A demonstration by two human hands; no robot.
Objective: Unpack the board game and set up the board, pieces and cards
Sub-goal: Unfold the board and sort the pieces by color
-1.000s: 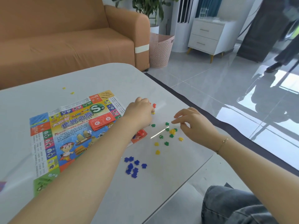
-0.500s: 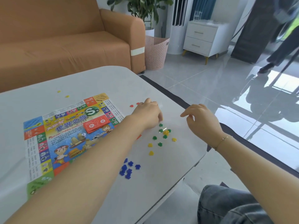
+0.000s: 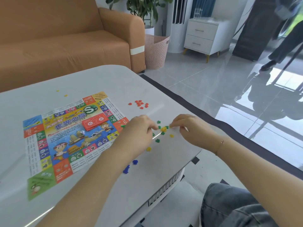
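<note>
The colourful paper game board (image 3: 73,141) lies flat on the white table (image 3: 114,82), with a stack of red cards (image 3: 95,122) on its middle. To its right, small green and yellow pieces (image 3: 162,130) are scattered between my hands. My left hand (image 3: 141,131) rests there with curled fingers, its tips beside a green piece. My right hand (image 3: 191,130) pinches thumb and forefinger at a small yellow piece on the cluster's right edge. A group of red pieces (image 3: 139,103) lies farther back. Blue pieces (image 3: 129,166) show partly under my left forearm.
Two stray yellow pieces (image 3: 61,93) lie on the table behind the board. An orange sofa (image 3: 65,46) stands beyond the table, with a pink basket (image 3: 155,51) and a white drawer unit (image 3: 203,36) on the tiled floor. The table's right edge runs close to my right wrist.
My left hand has drawn back from the red pieces, which now lie uncovered in a group, to the green and yellow ones. My right hand has moved left to the same cluster.
</note>
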